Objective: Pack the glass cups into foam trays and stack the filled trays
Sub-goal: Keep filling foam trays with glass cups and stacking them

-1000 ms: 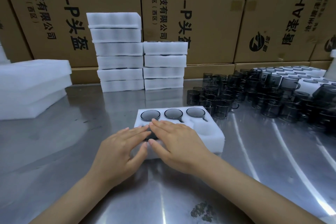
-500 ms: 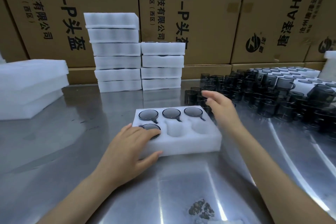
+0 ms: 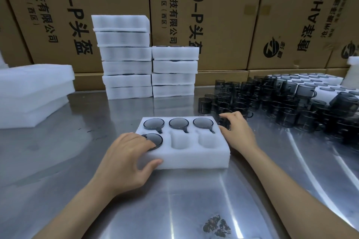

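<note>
A white foam tray (image 3: 194, 158) lies on the steel table in front of me. Three dark glass cups fill its back row (image 3: 178, 123), and a fourth (image 3: 156, 139) sits in the front left pocket. The other two front pockets (image 3: 179, 141) are empty. My left hand (image 3: 124, 159) rests on the tray's front left corner, fingers over the fourth cup and thumb against the front wall. Just right of the tray, my right hand (image 3: 239, 134) grips a loose glass cup (image 3: 223, 122) at the near edge of the cup cluster (image 3: 272, 103).
Two stacks of filled foam trays (image 3: 126, 68) (image 3: 174, 72) stand at the back against cardboard boxes (image 3: 213, 15). Thick foam sheets (image 3: 33, 91) lie at the left. A large foam tray with cups (image 3: 310, 81) sits at the far right behind the loose cups.
My right hand left the tray, swung right to the loose cups and closed on one beside the tray. My left hand stayed on the front left corner.
</note>
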### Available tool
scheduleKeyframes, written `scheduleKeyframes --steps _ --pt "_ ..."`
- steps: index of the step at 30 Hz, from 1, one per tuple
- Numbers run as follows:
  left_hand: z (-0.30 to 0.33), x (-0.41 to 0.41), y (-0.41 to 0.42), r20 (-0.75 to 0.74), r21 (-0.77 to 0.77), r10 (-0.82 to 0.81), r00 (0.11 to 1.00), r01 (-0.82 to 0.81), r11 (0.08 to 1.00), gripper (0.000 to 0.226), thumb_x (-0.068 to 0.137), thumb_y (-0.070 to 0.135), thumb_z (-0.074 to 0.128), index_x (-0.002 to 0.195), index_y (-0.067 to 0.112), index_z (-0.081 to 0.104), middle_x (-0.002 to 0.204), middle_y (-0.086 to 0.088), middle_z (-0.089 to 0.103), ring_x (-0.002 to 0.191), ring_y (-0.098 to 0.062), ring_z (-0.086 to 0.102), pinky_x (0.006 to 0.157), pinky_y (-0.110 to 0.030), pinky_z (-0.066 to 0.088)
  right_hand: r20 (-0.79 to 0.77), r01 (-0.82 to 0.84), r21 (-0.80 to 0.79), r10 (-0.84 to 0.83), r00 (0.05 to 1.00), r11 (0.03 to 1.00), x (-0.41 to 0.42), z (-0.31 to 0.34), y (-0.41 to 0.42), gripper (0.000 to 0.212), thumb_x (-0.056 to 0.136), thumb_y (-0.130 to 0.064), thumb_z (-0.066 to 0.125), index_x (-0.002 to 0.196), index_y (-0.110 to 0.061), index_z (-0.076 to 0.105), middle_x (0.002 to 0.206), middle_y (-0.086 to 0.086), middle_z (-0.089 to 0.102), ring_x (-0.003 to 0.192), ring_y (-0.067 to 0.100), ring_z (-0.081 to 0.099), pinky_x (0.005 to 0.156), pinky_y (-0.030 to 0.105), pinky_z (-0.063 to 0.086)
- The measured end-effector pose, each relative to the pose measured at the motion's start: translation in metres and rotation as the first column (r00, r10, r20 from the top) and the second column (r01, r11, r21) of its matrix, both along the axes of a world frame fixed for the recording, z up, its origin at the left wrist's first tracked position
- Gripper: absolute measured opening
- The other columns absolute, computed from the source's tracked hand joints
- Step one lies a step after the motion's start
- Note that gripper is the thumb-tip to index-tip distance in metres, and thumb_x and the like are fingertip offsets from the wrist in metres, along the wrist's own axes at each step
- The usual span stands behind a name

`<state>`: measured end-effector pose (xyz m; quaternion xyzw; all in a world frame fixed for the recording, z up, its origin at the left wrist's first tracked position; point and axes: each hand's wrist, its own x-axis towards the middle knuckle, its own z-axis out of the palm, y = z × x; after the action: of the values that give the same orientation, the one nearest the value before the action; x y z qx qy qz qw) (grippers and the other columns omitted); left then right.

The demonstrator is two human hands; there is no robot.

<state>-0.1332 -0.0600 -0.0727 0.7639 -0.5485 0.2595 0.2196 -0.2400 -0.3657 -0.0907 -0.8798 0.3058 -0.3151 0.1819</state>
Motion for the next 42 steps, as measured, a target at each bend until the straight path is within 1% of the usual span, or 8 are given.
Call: scheduleKeyframes --steps 7,14,21,24,28,33,37,42 --pt "-0.008 0.001 -0.008 0.027 -0.036 0.021 0.999 -0.02 0.999 0.035 0.082 0.045 0.053 0.088 0.013 0.066 0.074 0.005 0.057 0.074 -0.021 0.055 0.071 -0.026 0.037 0.181 0.07 0.044 -0.076 0.981 0.997 -0.006 0.019 0.009 0.03 0.087 -0.034 0.063 0.115 -0.023 0.058 0.107 -0.006 0.051 0.104 0.021 0.053 0.075 0.028 0.038" --pt "-0.008 0.004 -0.023 0.045 -0.054 0.03 0.999 -0.027 0.998 0.035 0.081 0.043 0.053 0.088 0.012 0.067 0.077 0.004 0.061 0.078 -0.019 0.053 0.072 -0.023 0.035 0.453 -0.055 -0.142 0.114 0.884 0.988 -0.011 0.055 0.059 0.033 0.075 -0.04 0.076 0.101 -0.023 0.067 0.092 -0.009 0.059 0.09 0.013 0.055 0.07 0.026 0.041" --pt "-0.006 0.004 -0.03 0.013 -0.033 0.03 0.999 -0.03 0.999 0.035 0.081 0.043 0.053 0.089 0.012 0.067 0.079 0.004 0.062 0.075 -0.023 0.057 0.07 -0.026 0.036 0.252 -0.221 -0.33 0.311 0.916 0.918 0.0 0.051 0.106 0.04 0.067 -0.054 0.076 0.092 -0.023 0.071 0.086 -0.009 0.058 0.085 0.013 0.046 0.062 0.025 0.038" --pt "-0.005 0.004 -0.03 0.01 -0.031 0.028 1.0 -0.027 0.999 0.035 0.081 0.043 0.053 0.088 0.012 0.067 0.077 0.003 0.061 0.074 -0.023 0.056 0.068 -0.027 0.036 0.083 -0.331 -0.273 0.365 0.927 0.903 0.005 0.047 0.105 0.032 0.074 -0.051 0.072 0.097 -0.028 0.071 0.117 -0.01 0.051 0.11 0.017 0.036 0.08 0.026 0.037" --pt "-0.004 0.002 -0.03 -0.016 -0.021 0.032 0.999 -0.033 0.999 0.037 0.081 0.045 0.052 0.089 0.012 0.067 0.077 0.004 0.062 0.076 -0.022 0.056 0.07 -0.028 0.037 0.047 -0.503 0.014 0.502 0.864 0.864 -0.001 0.054 0.085 0.019 0.093 -0.031 0.056 0.109 -0.034 0.066 0.151 -0.014 0.029 0.135 0.01 0.026 0.107 0.029 0.023" --pt "-0.003 0.0 -0.03 -0.046 -0.005 0.038 0.998 -0.038 0.999 0.039 0.081 0.046 0.05 0.09 0.012 0.067 0.077 0.004 0.062 0.077 -0.023 0.057 0.072 -0.03 0.037 0.209 -0.473 0.095 0.447 0.87 0.876 -0.005 0.056 0.08 0.046 0.082 -0.024 0.071 0.124 -0.032 0.056 0.119 -0.019 0.045 0.108 0.001 0.05 0.094 0.032 0.046" --pt "-0.001 -0.002 -0.03 -0.056 -0.007 0.038 0.998 -0.038 0.999 0.038 0.08 0.045 0.05 0.09 0.012 0.067 0.078 0.005 0.063 0.077 -0.023 0.058 0.071 -0.029 0.037 0.317 -0.355 0.097 0.309 0.897 0.93 0.004 0.05 0.095 0.063 0.066 -0.048 0.079 0.123 -0.034 0.056 0.105 -0.016 0.041 0.095 -0.006 0.049 0.082 0.019 0.044" --pt "-0.002 -0.001 -0.03 -0.064 0.006 0.042 0.997 -0.042 0.999 0.038 0.081 0.046 0.05 0.09 0.013 0.067 0.078 0.005 0.063 0.078 -0.022 0.057 0.072 -0.027 0.037 0.253 -0.274 -0.001 0.265 0.93 0.962 0.018 0.042 0.109 0.059 0.066 -0.051 0.077 0.108 -0.029 0.043 0.106 -0.015 0.048 0.096 0.007 0.052 0.075 0.026 0.042"
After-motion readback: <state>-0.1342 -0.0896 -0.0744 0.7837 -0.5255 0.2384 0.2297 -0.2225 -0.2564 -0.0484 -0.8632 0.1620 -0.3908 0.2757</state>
